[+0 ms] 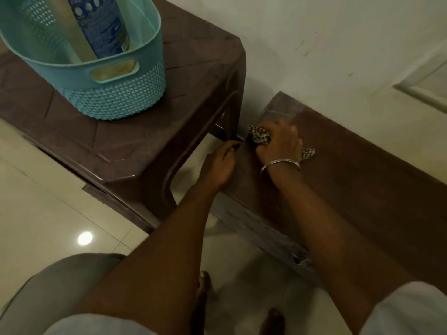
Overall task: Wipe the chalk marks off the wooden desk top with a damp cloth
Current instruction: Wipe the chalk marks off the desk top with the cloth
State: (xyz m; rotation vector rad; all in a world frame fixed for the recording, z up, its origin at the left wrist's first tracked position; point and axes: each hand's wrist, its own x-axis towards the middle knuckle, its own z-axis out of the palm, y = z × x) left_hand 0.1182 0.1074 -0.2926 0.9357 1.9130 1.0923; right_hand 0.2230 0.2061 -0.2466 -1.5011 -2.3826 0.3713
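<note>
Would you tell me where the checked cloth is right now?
In the head view, the checked cloth is bunched under the right hand on the wooden desk top, at its end by the brown plastic table.

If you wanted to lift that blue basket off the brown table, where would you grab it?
Probably by the oval handle slot in the teal basket, coming from the near side: it faces the camera, just below the rim, and the tall bottle inside leans clear of it.
</note>
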